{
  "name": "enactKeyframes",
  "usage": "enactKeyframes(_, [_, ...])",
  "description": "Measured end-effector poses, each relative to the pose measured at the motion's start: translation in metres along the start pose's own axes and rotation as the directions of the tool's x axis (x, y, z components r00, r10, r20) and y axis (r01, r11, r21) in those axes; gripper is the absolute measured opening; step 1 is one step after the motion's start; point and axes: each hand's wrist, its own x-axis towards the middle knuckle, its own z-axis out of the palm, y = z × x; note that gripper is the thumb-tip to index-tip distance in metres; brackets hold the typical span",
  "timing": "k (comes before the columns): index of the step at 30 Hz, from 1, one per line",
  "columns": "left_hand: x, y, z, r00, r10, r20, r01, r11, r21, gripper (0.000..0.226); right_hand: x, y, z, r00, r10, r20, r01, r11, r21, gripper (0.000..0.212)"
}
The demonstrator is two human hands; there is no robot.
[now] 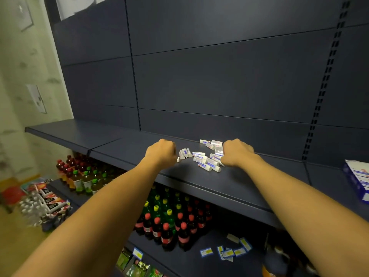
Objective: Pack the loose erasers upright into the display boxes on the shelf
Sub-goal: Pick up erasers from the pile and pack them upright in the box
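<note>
Below the dark shelf (199, 182), rows of drink bottles (169, 222) stood. Near the shelf's right edge lay a display box (357, 176), contents unclear. Loose erasers (207, 158) lay mid-shelf between both hands: the left hand (161, 152) curled beside a few, the right hand (236, 153) curled onto the pile; neither grasp could be told.

We have both bare forearms stretched forward and up, roughly parallel, a gap between them. Our left hand (160, 151) is back-up, knuckles toward the camera, fingers curled under and hidden. Our right hand (236, 153) is posed the same, fingers tucked down out of sight. Can't tell whether either one pinches anything. Wrists straight, hands level with each other.
</note>
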Motion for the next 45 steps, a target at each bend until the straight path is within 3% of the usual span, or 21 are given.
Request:
enactKeyframes(11, [0.064, -0.042, 0.027, 0.997, 0.034, 0.068, -0.035, 0.999, 0.016, 0.016, 0.083, -0.039, 0.007, 0.999, -0.027, -0.024, 0.028, 0.999, 0.036, 0.022])
enactKeyframes(17, [0.113, -0.034, 0.048, 0.981, 0.170, 0.089, -0.169, 0.985, -0.025, 0.022, 0.129, -0.039, 0.012, 0.999, -0.045, -0.018, 0.046, 0.997, 0.060, 0.019])
enactKeyframes(21, [0.141, -0.027, 0.054, 0.947, 0.306, 0.093, -0.303, 0.952, -0.053, 0.019, 0.150, -0.032, 0.023, 0.999, -0.048, -0.004, 0.048, 0.995, 0.083, 0.017])
enactKeyframes(26, [0.160, -0.026, 0.062, 0.871, 0.430, 0.238, -0.416, 0.903, -0.106, 0.027, 0.165, -0.028, 0.036, 0.999, -0.032, 0.040, 0.027, 0.993, 0.113, 0.017])
enactKeyframes(30, [0.173, -0.030, 0.066, 0.833, 0.497, 0.243, -0.491, 0.866, -0.091, 0.027, 0.177, -0.029, 0.041, 0.999, -0.016, 0.042, 0.010, 0.989, 0.145, 0.012])
enactKeyframes(38, [0.192, -0.052, 0.073, 0.782, 0.555, 0.283, -0.549, 0.829, -0.111, 0.017, 0.188, -0.044, 0.047, 0.998, 0.000, 0.057, -0.010, 0.983, 0.182, 0.009])
enactKeyframes(45, [0.199, -0.070, 0.074, 0.778, 0.560, 0.284, -0.530, 0.828, -0.182, 0.015, 0.192, -0.058, 0.053, 0.994, -0.011, 0.111, -0.016, 0.971, 0.240, 0.015])
